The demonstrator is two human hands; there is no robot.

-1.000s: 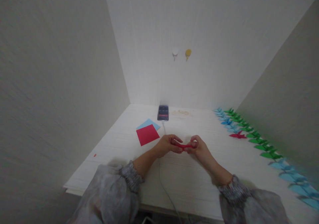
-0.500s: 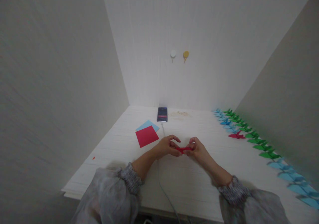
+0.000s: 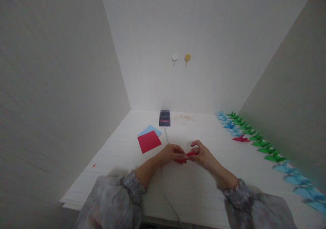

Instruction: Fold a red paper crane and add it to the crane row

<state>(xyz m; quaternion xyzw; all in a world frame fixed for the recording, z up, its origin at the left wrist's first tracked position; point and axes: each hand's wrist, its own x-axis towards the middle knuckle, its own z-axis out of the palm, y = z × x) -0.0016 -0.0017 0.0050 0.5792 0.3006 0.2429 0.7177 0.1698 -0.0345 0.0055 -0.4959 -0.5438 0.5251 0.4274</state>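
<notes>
Red paper [image 3: 187, 155], folded small and narrow, is pinched between my two hands in the head camera's view. It sits just above the middle of the table [image 3: 203, 195], a little toward the near edge. My left hand [image 3: 170, 153] closes on its left end, thumb and fingertips pressed together over it. My right hand [image 3: 203, 155] grips the right end the same way, forefinger curled over the top. The hands nearly meet, so only a short red stretch shows between them. I cannot make out how the piece is folded, because my fingers cover most of it and the picture is soft there. Toward the far left corner a red square sheet [image 3: 149, 141] lies over a light blue sheet [image 3: 150, 129]. A phone [image 3: 164, 118] lies by the far edge, its screen too blurred to read. Its cable [image 3: 165, 188] runs to the near edge, passing under my left wrist. Along the right edge stands a row of folded cranes [image 3: 265, 150], green and blue, with one red crane [image 3: 240, 139] just beside them. The nearest cranes are blurred and cut off, as are my sleeves at the bottom.
</notes>
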